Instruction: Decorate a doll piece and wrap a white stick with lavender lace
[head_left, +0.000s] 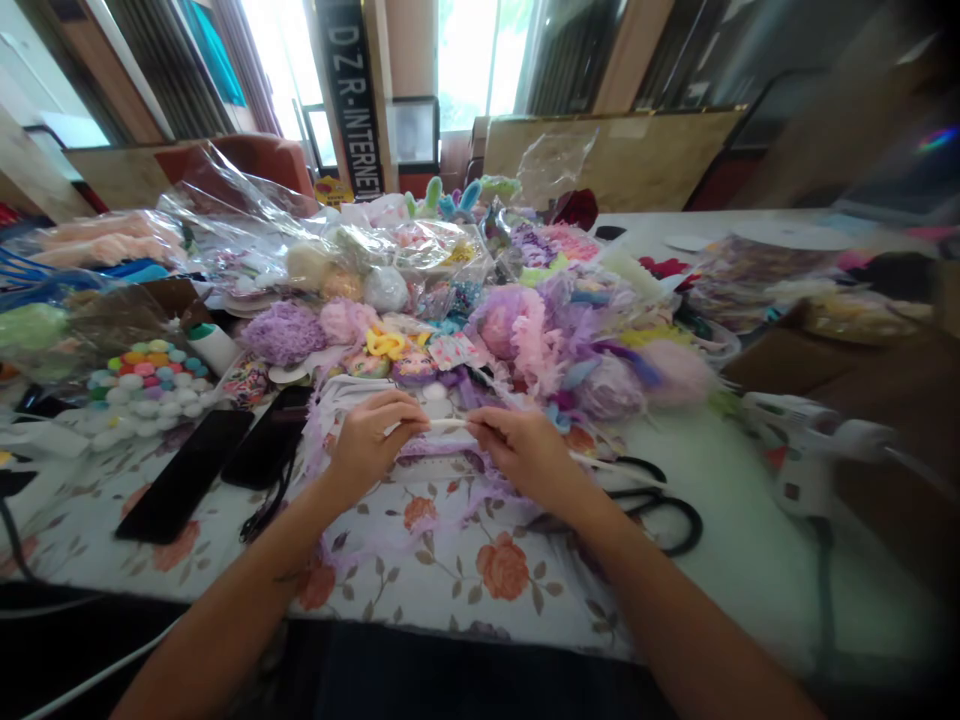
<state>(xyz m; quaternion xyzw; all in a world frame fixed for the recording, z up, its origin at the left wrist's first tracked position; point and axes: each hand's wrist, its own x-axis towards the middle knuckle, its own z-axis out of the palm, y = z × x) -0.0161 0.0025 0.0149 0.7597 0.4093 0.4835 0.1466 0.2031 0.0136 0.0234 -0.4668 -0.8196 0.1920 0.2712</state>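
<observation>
My left hand (382,437) and my right hand (510,443) pinch a thin white strip (448,425) between them, held level above the cloth. The strip's ends run into my fingertips. Beneath and around it lies lilac fluffy yarn (442,447), trailing over the floral cloth (457,540). A small white ball (433,392) sits just beyond the strip. Black-handled scissors (679,520) rest beside my right forearm, partly hidden by it.
Two black phones (184,475) lie at the left, near a pile of colored pompoms (154,380). A white glue gun (799,450) stands at the right. Wrapped craft pieces and purple yarn (283,332) heap up across the back. A brown box (795,350) is at the right.
</observation>
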